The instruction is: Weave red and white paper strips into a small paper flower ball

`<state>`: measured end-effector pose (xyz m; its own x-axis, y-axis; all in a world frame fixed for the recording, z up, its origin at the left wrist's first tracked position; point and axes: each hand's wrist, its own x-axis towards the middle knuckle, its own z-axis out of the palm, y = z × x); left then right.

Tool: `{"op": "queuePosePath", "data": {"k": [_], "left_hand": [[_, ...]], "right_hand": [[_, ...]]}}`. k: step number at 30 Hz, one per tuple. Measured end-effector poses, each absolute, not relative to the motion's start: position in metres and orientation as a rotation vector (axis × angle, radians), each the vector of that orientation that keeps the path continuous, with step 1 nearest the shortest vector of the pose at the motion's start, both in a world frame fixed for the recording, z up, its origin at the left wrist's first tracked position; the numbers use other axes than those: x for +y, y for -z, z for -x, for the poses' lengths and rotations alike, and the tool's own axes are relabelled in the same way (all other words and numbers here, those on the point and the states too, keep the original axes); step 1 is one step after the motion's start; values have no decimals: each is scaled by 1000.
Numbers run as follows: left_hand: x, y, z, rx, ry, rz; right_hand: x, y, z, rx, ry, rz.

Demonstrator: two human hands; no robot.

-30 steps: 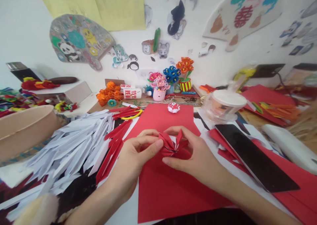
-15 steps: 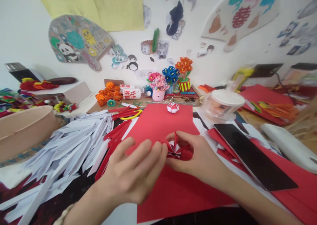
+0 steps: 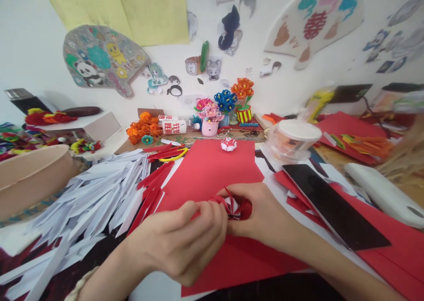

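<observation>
Over the red paper sheet (image 3: 218, 164), my right hand (image 3: 261, 210) curves its thumb and fingers round a folded red-and-white paper piece (image 3: 233, 207) with red points sticking up. My left hand (image 3: 192, 235) meets it from the left, fingers curled and pressed together at the piece's left side. Its fingertips are partly hidden behind the knuckles, but a bit of red paper shows at them. Farther back on the sheet sits a small finished-looking red-and-white paper ball (image 3: 229, 144).
Folded white paper strips (image 3: 102, 186) pile up on the left, beside red strips (image 3: 152, 182) and yellow-handled scissors (image 3: 175, 155). A black phone (image 3: 334, 204), a lidded tub (image 3: 294, 137) and a white power bank (image 3: 384, 195) lie right. Flower pots (image 3: 210, 128) stand behind.
My left hand's fingers have curled in closer against the paper piece. My right hand keeps its hold. The whole view has shifted slightly.
</observation>
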<state>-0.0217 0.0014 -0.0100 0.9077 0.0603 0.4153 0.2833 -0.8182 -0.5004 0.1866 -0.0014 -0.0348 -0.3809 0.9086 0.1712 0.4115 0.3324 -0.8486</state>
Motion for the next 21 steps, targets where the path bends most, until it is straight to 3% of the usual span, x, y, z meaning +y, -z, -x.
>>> {"op": "queuePosePath", "data": {"k": [13, 21], "left_hand": [[4, 2, 11, 142, 407, 2346], [3, 11, 20, 35, 524, 2324]], "right_hand": [[-2, 34, -188, -1971, -1132, 1095], [-1, 30, -191, -1957, -1139, 1113]]}}
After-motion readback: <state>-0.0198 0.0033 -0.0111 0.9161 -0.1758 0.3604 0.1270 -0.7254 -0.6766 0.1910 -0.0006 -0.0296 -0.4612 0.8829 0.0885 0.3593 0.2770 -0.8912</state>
